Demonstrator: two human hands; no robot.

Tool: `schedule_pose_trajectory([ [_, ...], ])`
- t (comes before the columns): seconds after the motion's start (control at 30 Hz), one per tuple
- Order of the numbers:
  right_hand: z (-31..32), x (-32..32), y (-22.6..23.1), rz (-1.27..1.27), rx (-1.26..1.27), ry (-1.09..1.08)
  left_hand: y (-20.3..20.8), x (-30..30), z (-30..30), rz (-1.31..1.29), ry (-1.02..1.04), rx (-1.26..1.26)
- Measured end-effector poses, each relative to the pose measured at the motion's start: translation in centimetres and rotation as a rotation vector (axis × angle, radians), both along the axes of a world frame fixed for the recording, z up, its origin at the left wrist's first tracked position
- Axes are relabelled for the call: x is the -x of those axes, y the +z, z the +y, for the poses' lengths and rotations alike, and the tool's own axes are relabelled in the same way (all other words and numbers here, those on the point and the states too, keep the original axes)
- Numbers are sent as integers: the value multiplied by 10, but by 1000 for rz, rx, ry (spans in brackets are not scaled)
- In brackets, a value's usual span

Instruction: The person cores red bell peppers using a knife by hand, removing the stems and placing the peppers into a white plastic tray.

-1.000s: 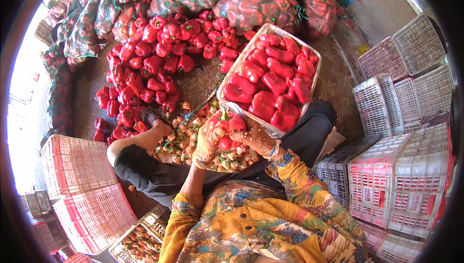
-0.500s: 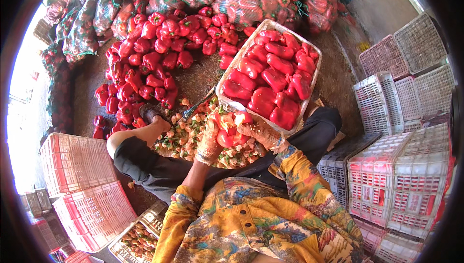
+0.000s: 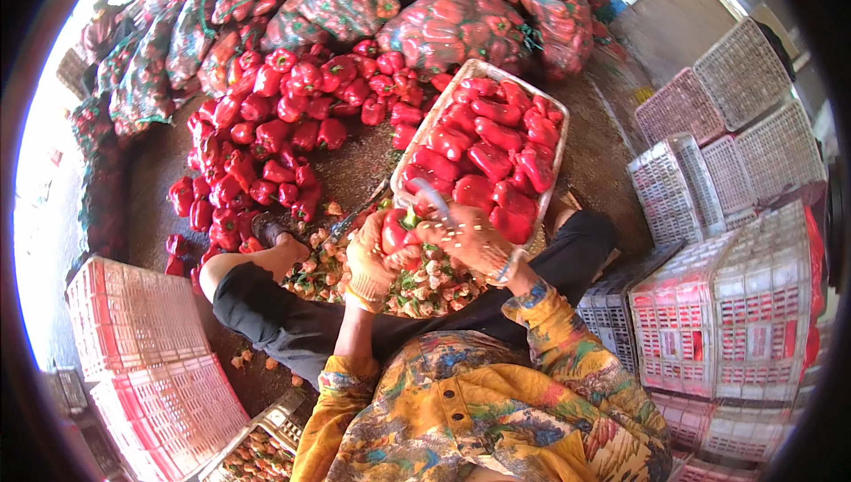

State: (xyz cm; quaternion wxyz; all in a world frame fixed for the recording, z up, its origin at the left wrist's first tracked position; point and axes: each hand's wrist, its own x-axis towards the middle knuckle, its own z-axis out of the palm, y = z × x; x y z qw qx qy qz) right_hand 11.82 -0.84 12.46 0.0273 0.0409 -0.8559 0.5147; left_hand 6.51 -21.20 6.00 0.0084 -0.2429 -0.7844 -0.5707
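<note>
My left hand [image 3: 369, 260], in a soiled work glove, is closed around a red bell pepper [image 3: 395, 232] whose green stem points up. Close beside it, my gloved right hand [image 3: 472, 241] grips a knife; its slightly blurred grey blade [image 3: 431, 196] sticks up past the fingers, while the handle is hidden in the fist. Under both hands lies a heap of cut-out pepper cores [image 3: 432, 285] with green stems, between my crossed legs. Just beyond the right hand, a white plastic crate [image 3: 556, 172] is filled with red peppers [image 3: 490, 159].
Loose red bell peppers [image 3: 266, 132] are piled on the floor ahead to the left. Behind them stand full mesh sacks [image 3: 456, 30]. Stacked plastic crates rise on the left [image 3: 133, 314] and right [image 3: 678, 318]. A crate of cores [image 3: 257, 457] sits at lower left.
Half a second ago both hands held a cut pepper with its pale inside showing. Now a pepper with its stem is in the left hand, and the knife blade shows at the right hand.
</note>
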Motion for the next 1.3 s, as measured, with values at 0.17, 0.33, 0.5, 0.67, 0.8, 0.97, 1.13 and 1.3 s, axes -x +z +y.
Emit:
schedule_pose_trajectory([
  [0.17,-14,-9,5,-56,207,61,26,-14,4,251,-96,281],
  [0.33,-27,-15,-33,-203,622,-115,-7,-17,18,30,-60,-39],
  [0.5,-35,-16,-49,-207,919,-311,13,-28,37,-567,-89,-361],
  [0.67,-31,-20,-63,-424,1329,-329,5,-30,37,-776,-133,-609],
  [0.8,-5,-21,-97,-282,715,-52,-7,-29,38,-861,-230,-774],
  [0.97,-3,-17,-54,501,-572,32,-12,-24,44,-900,-133,-1030],
  [1.13,0,2,-3,323,-374,44,-25,-14,36,-963,-152,-1014],
  [1.3,38,2,-16,384,6,-208,-26,-9,22,-1022,29,-1199],
])
